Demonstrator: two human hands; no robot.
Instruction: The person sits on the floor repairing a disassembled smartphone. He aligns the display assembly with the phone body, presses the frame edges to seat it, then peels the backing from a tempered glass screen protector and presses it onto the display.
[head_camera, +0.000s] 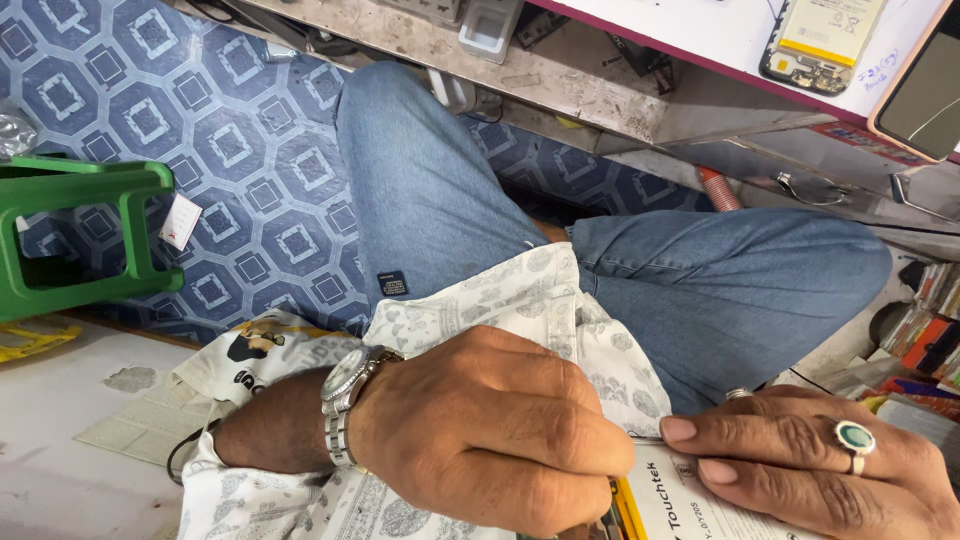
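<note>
My left hand (490, 430), with a metal wristwatch (345, 400) on it, is curled into a fist low in the middle. A thin dark tool tip (612, 520) pokes out under its knuckles. My right hand (810, 465), wearing a ring with a green stone (855, 438), lies flat at the bottom right. Its fingertips press on a white flat battery pack (690, 500) with a yellow edge. Both hands meet over this pack, above my lap in blue jeans (720, 290). Most of the pack is hidden by the hands and the frame edge.
A green plastic stool (80, 230) stands at the left on a blue patterned floor (230, 130). An opened phone with a yellow battery (820, 40) lies on the white counter at the top right. Small boxes (930, 340) are stacked at the right edge.
</note>
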